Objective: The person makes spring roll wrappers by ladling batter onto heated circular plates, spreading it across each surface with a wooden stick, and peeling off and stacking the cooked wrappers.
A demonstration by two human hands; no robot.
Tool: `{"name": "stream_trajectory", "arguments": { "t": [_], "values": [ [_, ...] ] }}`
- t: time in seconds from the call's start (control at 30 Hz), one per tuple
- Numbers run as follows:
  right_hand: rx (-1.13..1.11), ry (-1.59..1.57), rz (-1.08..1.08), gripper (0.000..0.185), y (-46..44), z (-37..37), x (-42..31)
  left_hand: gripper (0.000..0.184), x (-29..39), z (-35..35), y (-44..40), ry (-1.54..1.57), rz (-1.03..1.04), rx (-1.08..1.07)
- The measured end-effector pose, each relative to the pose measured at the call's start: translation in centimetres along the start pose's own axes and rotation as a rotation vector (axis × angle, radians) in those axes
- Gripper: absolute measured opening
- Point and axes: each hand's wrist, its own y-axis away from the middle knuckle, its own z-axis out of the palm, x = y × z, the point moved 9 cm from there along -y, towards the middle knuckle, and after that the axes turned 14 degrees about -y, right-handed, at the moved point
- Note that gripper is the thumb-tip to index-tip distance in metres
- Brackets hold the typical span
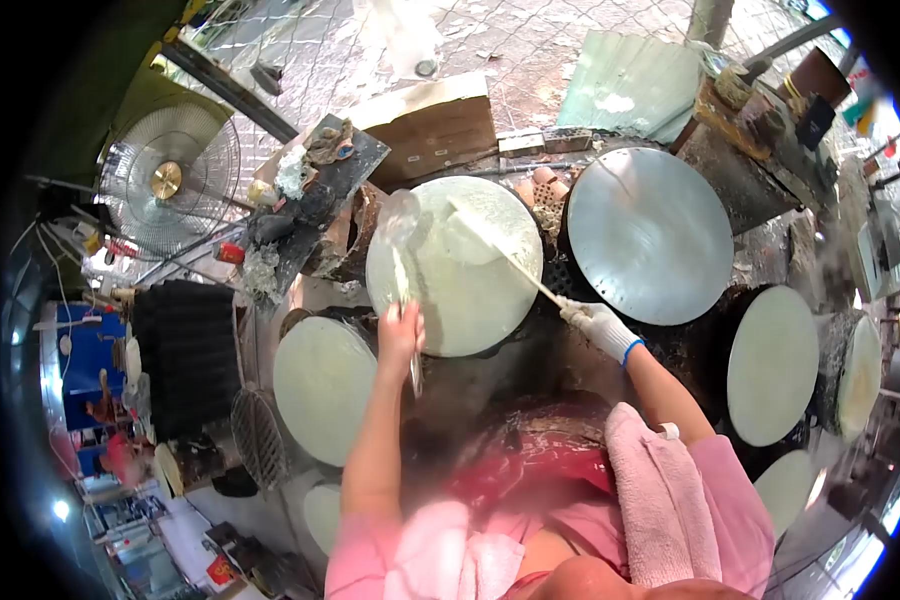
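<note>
My bare left hand [402, 330] is closed round the handle of a ladle [400, 222], whose rounded bowl looks blurred above the left part of a round griddle. My right hand [598, 328], in a white knit glove with a blue cuff, grips the thin stick of a spreader [478, 224]. The spreader's pale flat head is over the upper middle of the same griddle [460, 320], which carries a pale, thin layer of batter. Whether the ladle touches the surface, I cannot tell.
A bare metal griddle [650, 240] stands at right. More pale-coated round griddles [322, 392] [773, 365] surround me. A fan [168, 180], a cluttered board [320, 190] and a cardboard box [425, 130] lie beyond. Wire mesh [530, 50] fronts the workplace.
</note>
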Motion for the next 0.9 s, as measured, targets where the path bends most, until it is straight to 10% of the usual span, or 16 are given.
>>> {"name": "stream_trajectory", "arguments": {
  "t": [0.27, 0.5, 0.7, 0.83, 0.9],
  "values": [
    [0.373, -0.142, -0.274, 0.048, 8.8, 3.3, 5.4, 0.021, -1.1, 4.8, -8.9, 0.101, -0.043, -0.411],
    [0.255, -0.350, 0.099, 0.044, 9.2, 15.1, 2.0, 0.021, -5.8, 3.6, -0.1, 0.476, -0.325, -0.302],
    [0.196, -0.272, 0.014, 0.044, 6.6, 17.7, 6.9, 0.022, -7.5, 5.4, 1.5, 0.788, -0.513, -0.369],
    [0.187, -0.343, 0.223, 0.042, 9.0, 17.9, 1.8, 0.028, -2.7, 3.1, 0.5, 1.322, -0.287, -0.772],
    [0.283, -0.352, -0.109, 0.039, 5.7, 11.9, 4.3, 0.033, -0.2, 0.5, 2.3, 1.606, -0.388, -1.043]
  ]
}}
